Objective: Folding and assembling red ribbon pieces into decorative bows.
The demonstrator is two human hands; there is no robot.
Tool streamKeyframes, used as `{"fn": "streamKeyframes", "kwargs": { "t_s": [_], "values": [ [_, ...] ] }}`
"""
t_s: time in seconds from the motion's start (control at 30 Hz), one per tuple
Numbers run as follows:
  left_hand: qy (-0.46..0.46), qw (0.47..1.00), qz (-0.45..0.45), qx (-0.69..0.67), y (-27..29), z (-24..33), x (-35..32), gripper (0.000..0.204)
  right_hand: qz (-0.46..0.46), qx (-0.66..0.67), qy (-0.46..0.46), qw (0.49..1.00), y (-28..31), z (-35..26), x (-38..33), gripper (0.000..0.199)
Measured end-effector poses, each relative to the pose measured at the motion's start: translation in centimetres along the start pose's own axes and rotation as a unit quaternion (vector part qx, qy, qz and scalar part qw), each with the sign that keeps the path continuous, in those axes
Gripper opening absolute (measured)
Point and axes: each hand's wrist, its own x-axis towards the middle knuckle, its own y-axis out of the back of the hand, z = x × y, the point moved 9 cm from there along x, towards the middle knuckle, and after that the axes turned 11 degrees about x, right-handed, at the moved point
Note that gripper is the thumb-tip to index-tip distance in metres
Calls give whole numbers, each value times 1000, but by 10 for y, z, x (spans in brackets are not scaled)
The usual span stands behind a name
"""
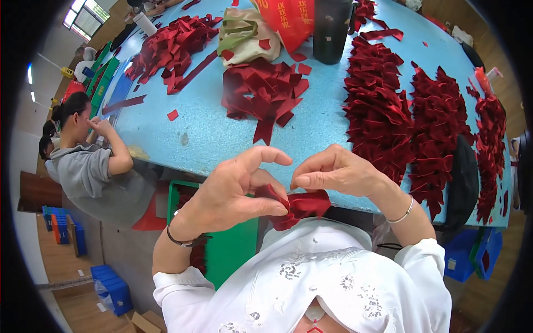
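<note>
A dark red velvet ribbon bow [308, 205] sits low in front of my chest, at the table's near edge. My left hand [236, 188] pinches its left end between thumb and fingers, with the index finger lifted and curved above. Just over the bow's right part is my right hand [341, 172], thumb and forefinger drawn together. Whatever those fingertips may hold is too small or hidden to make out. Beyond my hands lies a loose heap of red ribbon pieces [264, 91] on the blue table [191, 125].
Rows of red bows [377, 111] cover the table's right side. At the back stand a black tumbler [332, 30], a red bag [286, 22] and a beige cloth bag [247, 39]. A green crate [236, 252] is below me; a person in grey [89, 144] sits left.
</note>
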Motion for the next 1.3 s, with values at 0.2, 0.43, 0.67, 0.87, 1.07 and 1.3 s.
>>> {"fn": "streamKeyframes", "kwargs": {
  "t_s": [0.2,0.43,0.67,0.87,1.07,1.3],
  "values": [
    [-22,999,-38,24,-7,-2,3,59,-67,-37,-45,996,-6,11,5,25],
    [12,999,-42,6,-4,-10,9,57,-127,7,-140,982,-12,26,8,20],
    [25,999,44,11,5,-26,13,53,-25,-45,29,998,4,13,10,16],
    [54,992,99,56,8,-32,15,44,44,-122,99,987,3,-9,3,12],
    [-13,982,139,131,8,-22,15,38,96,-223,235,941,1,-29,-8,13],
    [35,982,180,47,3,-28,11,51,108,-192,195,956,0,-29,-13,12]
  ]
}}
